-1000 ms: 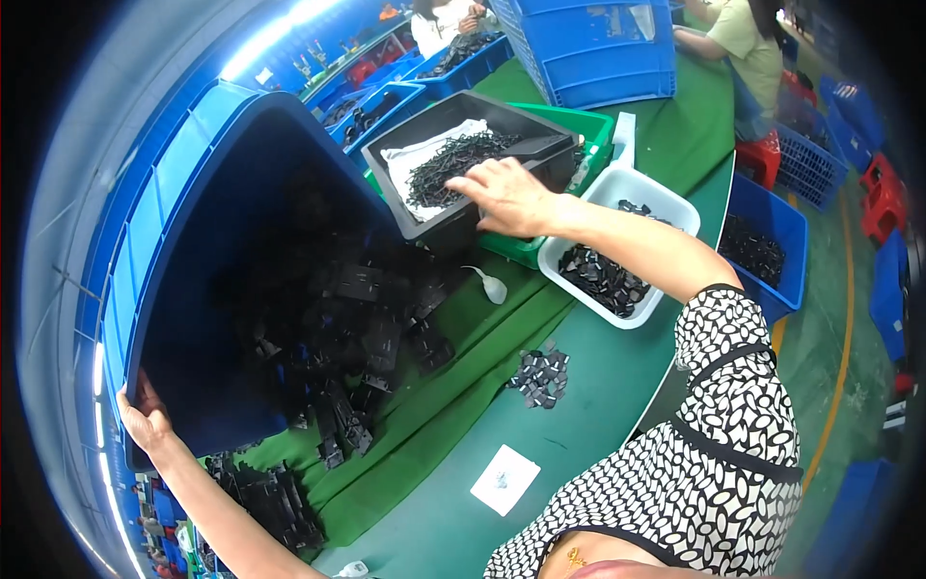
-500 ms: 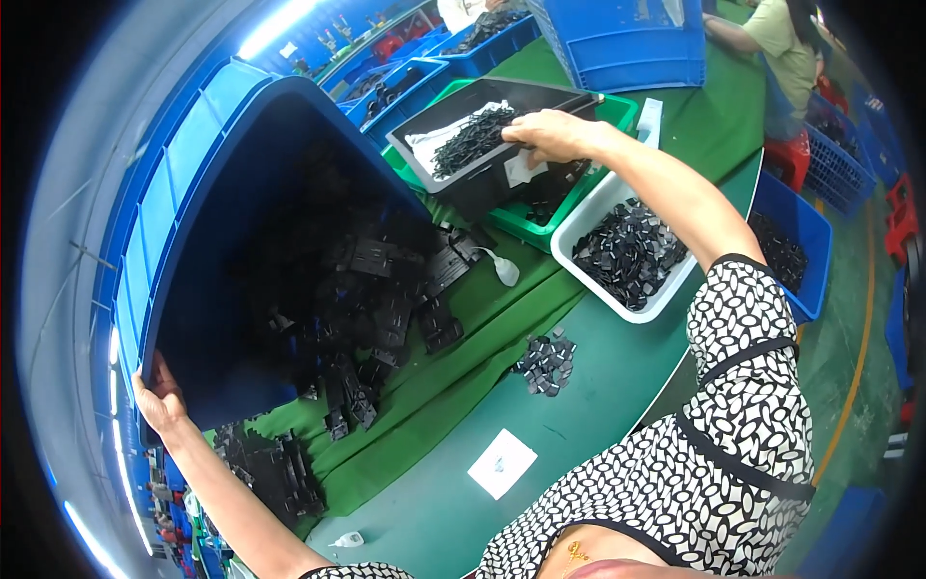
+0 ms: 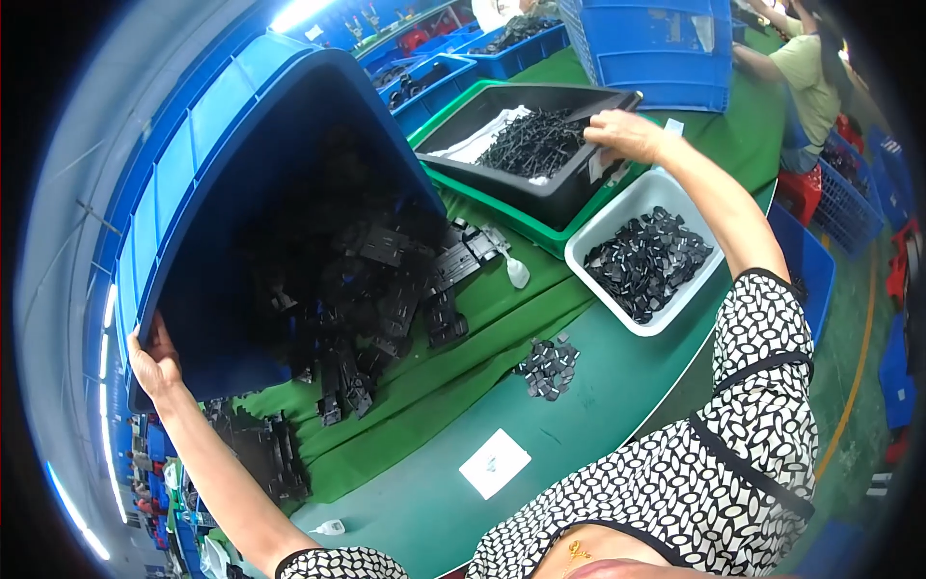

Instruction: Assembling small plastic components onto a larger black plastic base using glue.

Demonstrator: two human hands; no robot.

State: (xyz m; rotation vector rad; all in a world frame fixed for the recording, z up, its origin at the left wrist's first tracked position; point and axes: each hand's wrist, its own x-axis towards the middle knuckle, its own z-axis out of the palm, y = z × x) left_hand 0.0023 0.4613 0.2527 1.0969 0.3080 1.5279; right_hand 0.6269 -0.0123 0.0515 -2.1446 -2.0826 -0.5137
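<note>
A big blue plastic bin [image 3: 198,135] lies tipped on its side, mouth toward me, with black moulded plastic parts [image 3: 386,318] spilling onto green cloth. My left hand [image 3: 156,362] grips its lower left rim. My right hand [image 3: 627,137] has closed on the right edge of a black tray [image 3: 526,196]. In that tray are thin black pieces [image 3: 531,143] and a white cloth or bag. The tray rests at least partly on a green crate [image 3: 548,238], most of which it covers.
A white tub [image 3: 584,253] of small dark pieces stands beside the green crate. Loose dark pieces [image 3: 548,369], a white card [image 3: 495,463] and small white bottles [image 3: 518,273] lie on the table. Beyond are an upright blue bin [image 3: 661,58] and a seated person [image 3: 808,87].
My right hand and the black tray have moved right; the tray has settled flatter over the green crate, showing more of its contents. My left hand stays on the bin's rim. The view has shifted slightly.
</note>
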